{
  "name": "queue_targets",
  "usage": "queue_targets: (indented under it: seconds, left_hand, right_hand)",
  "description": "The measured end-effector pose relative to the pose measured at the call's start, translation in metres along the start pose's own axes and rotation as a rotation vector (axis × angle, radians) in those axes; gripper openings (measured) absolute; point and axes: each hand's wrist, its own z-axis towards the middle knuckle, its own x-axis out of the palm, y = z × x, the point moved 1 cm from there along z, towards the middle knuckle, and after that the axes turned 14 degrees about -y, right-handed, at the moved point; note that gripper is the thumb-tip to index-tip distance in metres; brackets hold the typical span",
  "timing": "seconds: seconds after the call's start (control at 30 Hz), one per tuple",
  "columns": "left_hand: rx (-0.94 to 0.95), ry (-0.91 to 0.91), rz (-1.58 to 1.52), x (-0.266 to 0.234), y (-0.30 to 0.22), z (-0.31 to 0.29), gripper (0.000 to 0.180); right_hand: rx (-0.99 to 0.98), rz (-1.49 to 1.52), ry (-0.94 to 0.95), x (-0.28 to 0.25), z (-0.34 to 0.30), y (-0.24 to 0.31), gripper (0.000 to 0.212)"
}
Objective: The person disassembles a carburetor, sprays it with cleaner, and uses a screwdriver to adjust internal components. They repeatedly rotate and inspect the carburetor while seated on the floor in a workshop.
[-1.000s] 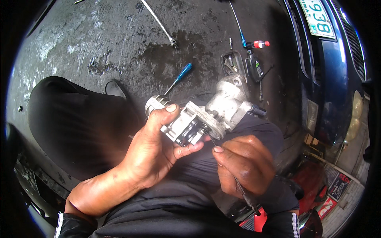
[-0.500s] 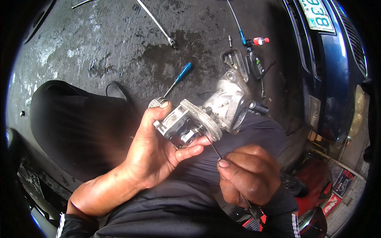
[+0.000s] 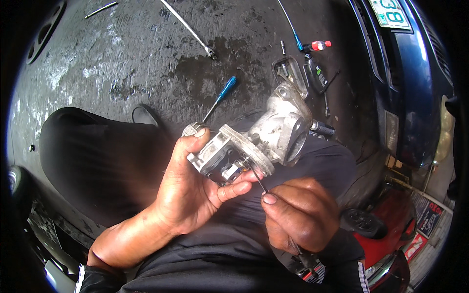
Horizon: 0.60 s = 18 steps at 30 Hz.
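Observation:
My left hand (image 3: 178, 198) cradles a grey cast-metal engine part (image 3: 276, 124) above my lap. Its thumb lies on top and its fingers curl underneath. The part has a flange in the middle, a wide round opening at the right and a recess at the left with a shiny metal piece (image 3: 231, 172) inside. My right hand (image 3: 303, 215) is closed around a thin dark metal rod (image 3: 259, 180), pinched between thumb and forefinger. The rod's tip reaches into the recess beside the flange; its exact contact is too small to tell. The rod's other end is largely hidden by the fist.
On the wet, dark floor lie a blue-handled screwdriver (image 3: 226, 89), a long metal wrench (image 3: 188, 28) and a socket (image 3: 282, 47). A metal dish-shaped piece (image 3: 299, 72) and a black bottle (image 3: 315, 73) lie beyond the part. A blue car (image 3: 413, 93) stands at the right.
My right hand and the rod have shifted slightly left and up toward the flange. My left hand keeps its grip on the engine part. The surroundings have shifted slightly in view.

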Motion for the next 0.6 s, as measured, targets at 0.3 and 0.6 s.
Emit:
queue_targets:
  seconds: [0.3,0.6]
  left_hand:
    - [-0.005,0.005,-0.009,0.0003,-0.0003,-0.0004,0.079]
    - [-0.077,0.045,-0.097,0.0000,0.0010,-0.0002,0.081]
  right_hand:
    - [0.006,0.039,-0.016,0.0015,-0.0057,-0.0019,0.035]
    - [-0.016,0.059,-0.045,0.0047,-0.0088,-0.0038,0.034]
